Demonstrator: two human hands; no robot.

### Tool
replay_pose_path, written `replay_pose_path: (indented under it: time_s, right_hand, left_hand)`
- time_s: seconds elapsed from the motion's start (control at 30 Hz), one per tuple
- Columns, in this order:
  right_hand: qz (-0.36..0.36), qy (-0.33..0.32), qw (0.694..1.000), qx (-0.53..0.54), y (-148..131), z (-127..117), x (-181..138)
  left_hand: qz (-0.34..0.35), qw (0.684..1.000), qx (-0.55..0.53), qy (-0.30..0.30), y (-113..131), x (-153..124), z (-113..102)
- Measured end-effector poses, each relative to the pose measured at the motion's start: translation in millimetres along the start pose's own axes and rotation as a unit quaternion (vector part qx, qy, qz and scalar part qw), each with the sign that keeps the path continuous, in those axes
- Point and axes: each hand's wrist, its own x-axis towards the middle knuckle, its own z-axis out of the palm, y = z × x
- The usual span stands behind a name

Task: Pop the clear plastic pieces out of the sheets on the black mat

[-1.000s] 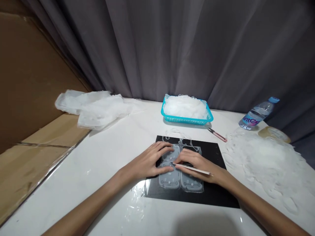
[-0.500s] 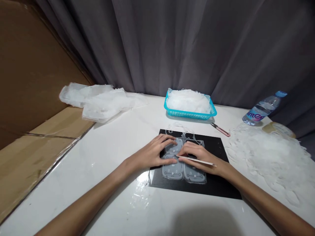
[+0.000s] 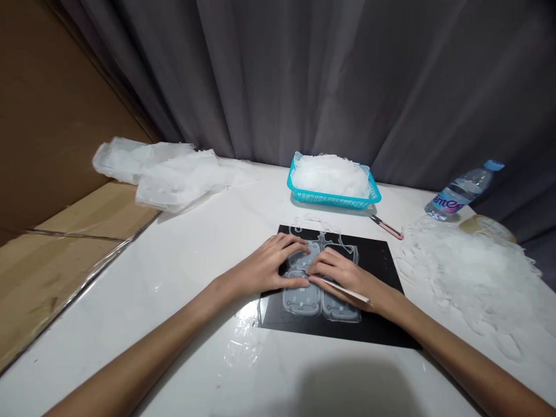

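Observation:
A clear moulded plastic sheet (image 3: pixel 303 301) with several rounded-rectangle panels lies on a black board (image 3: pixel 377 331). My left hand (image 3: pixel 278 263) rests on the sheet's left side, fingers spread and thumb apart, holding it down. Between the fingers of my right hand (image 3: pixel 341 275) is a thin white pen-like tool (image 3: pixel 347 291), its rear end pointing back toward my wrist. The tool's tip meets the sheet near its middle, close to my left thumb, and is partly covered by my fingers. Thin cut-off strips (image 3: pixel 313 225) curl at the sheet's far edge.
A blue basket (image 3: pixel 332 201) of clear plastic pieces stands at the back. Pink-handled thread snips (image 3: pixel 388 227) lie right of it. Farther right are a water bottle (image 3: pixel 463 194) and a heap of clear trimmings (image 3: pixel 482 272). Stacked plastic sheets (image 3: pixel 174 176) and cardboard (image 3: pixel 82 255) sit left.
My right hand has shifted slightly left with the white tool, which now tilts more steeply. My left hand stays on the sheet. The whole view has shifted a little.

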Motion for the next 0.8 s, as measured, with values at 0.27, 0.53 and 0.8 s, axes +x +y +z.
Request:
replay_pose_path:
  time_s: [0.27, 0.53, 0.8]
  right_hand:
    - [-0.034, 0.004, 0.991, -0.127, 12.3, 14.1, -15.5]
    - [-0.045, 0.056, 0.964, -0.257, 9.8, 29.6, -7.6]
    - [-0.051, -0.009, 0.966, -0.254, -7.9, 17.9, 2.4]
  left_hand:
    - [0.003, 1.0, 0.018, 0.005, 0.2, 2.4, 0.3]
    - [-0.002, 1.0, -0.02, 0.002, -5.0, -0.4, 5.8]
    - [-0.068, 0.994, -0.032, -0.077, -9.2, 4.4, 7.8]
